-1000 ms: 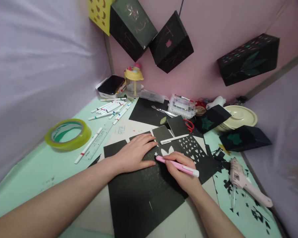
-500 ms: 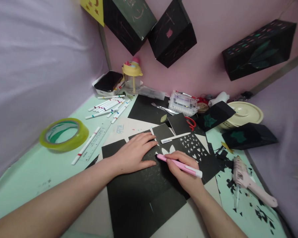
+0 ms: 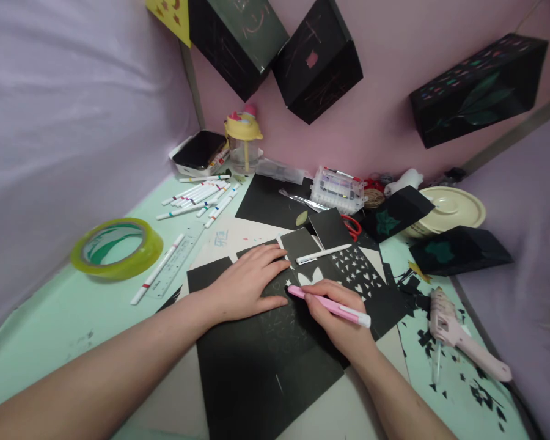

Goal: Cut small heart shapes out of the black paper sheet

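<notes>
My left hand (image 3: 252, 284) lies flat with its fingers spread on a sheet of black paper (image 3: 256, 373). A pink pen-shaped cutter (image 3: 332, 305) is held in my right hand (image 3: 343, 318), its tip down on the paper beside a small white star shape, just right of my left thumb and forefinger. Faint outlines are drawn on the sheet below the tip. Beyond my right hand, a white pen (image 3: 323, 255) rests on black paper next to a part with many small cut-outs (image 3: 358, 269).
Left are a yellow tape roll (image 3: 117, 247), a ruler (image 3: 181, 260) and several markers (image 3: 197, 195). A glue gun (image 3: 462, 336) and black scraps lie right. Behind are red-handled scissors (image 3: 354, 227), a clear case (image 3: 338, 190) and a lidded bowl (image 3: 453, 211). Black boxes (image 3: 318, 67) hang above.
My right hand and the pink cutter have shifted very slightly to the left. My left hand stays in place on the paper.
</notes>
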`<state>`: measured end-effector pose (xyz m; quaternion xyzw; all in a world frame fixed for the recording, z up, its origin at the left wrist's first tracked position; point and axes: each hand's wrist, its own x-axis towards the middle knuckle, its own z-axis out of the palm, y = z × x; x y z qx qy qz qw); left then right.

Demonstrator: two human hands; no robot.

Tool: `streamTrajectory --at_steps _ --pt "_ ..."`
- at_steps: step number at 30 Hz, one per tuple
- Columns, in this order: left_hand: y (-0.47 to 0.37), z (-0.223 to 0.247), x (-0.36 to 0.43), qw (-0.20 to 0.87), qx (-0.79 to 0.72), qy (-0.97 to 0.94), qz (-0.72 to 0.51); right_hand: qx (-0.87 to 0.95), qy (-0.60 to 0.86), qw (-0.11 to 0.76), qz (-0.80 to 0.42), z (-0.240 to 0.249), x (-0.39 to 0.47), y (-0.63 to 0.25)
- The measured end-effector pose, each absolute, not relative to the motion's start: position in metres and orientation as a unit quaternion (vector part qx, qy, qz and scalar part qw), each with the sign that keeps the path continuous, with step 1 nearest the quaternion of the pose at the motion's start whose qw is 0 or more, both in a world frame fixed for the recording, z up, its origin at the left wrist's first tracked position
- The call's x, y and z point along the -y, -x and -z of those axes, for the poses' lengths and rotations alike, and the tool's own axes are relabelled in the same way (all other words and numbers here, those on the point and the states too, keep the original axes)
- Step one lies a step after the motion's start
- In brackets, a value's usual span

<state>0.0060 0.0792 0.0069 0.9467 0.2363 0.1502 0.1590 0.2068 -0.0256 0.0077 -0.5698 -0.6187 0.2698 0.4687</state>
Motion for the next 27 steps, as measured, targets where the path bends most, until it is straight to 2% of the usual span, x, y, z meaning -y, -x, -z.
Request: streamTrajectory --at_steps 27 --pt "-0.0051 -0.0060 -0.0795 0.171 -0.236 -0.944 -0.156 0.599 0.604 0.453 -0.267 -0.0089 0.0263 -0.2064"
